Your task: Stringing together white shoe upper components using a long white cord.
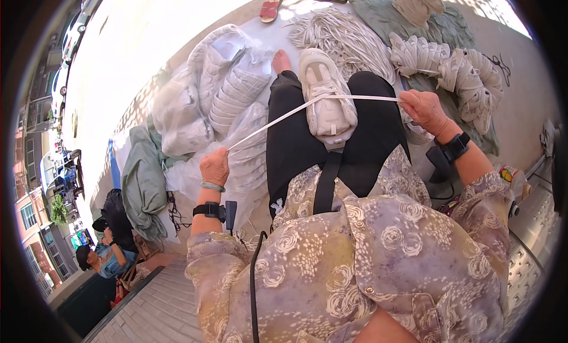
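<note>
A white sneaker upper [332,118] rests between my knees, its toe pointing away from me or toward me, I cannot tell which. Threaded at its middle is a white shoelace [370,97], drawn out tight to both sides. My left hand [215,166] is closed around one end, lower and to the left. Out to the right, above my knee, my right hand [423,110] grips the other end in closed fingers. The lace makes a shallow V across the shoe. Both wrists wear black straps with small devices.
Plastic-wrapped stacks of white shoe uppers [236,100] lie to the left. A heap of loose white laces [346,44] is ahead, with rows of nested uppers [473,82] to the right. Green cloth [142,183] lies at left. A red slipper [270,9] is at the top. Another person [112,257] sits far left.
</note>
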Motion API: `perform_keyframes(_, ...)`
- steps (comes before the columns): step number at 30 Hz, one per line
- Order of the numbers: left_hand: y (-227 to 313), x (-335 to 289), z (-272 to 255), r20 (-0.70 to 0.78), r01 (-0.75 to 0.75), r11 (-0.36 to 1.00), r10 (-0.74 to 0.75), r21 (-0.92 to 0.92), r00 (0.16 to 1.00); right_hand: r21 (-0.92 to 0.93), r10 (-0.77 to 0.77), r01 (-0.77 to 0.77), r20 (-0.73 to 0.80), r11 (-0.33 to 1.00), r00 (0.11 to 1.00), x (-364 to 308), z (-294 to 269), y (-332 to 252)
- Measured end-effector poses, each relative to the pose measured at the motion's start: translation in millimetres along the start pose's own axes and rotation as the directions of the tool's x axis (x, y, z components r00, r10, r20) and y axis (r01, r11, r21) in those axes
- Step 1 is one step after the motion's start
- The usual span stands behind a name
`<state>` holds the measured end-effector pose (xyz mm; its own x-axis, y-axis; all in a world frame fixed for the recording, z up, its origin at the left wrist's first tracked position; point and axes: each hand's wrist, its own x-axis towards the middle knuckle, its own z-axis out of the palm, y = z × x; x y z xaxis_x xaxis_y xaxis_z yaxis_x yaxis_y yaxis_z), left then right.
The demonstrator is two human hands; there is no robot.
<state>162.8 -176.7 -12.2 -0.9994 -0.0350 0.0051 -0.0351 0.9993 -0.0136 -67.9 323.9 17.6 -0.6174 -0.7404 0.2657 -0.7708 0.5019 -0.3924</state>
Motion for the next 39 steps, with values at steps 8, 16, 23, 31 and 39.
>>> perform_keyframes(8,-134,-102,-23,0.044,0.468,0.878,-0.473,0.099,0.88,-0.453,0.256,-0.244,-0.036,0.857,0.966,-117,-103,111)
perform_keyframes(16,-230,-168,-96,-0.034,0.841,0.454,-0.884,-0.293,0.465,-0.73,0.411,-0.446,-0.246,0.517,0.878,-237,-240,235)
perform_keyframes(23,-166,-98,-83,0.311,0.879,0.154,-0.896,-0.451,0.317,0.541,0.992,-0.841,-0.108,0.01,-0.058,-187,-152,182)
perform_keyframes(31,85,67,-40,0.775,0.838,-0.105,0.335,-0.535,0.536,0.505,0.125,-0.793,0.86,-0.34,0.494,1,7,-43)
perform_keyframes(39,163,156,-18,0.768,0.788,-0.089,0.181,-0.609,0.614,0.581,0.347,-0.814,0.761,0.015,0.549,90,67,-47)
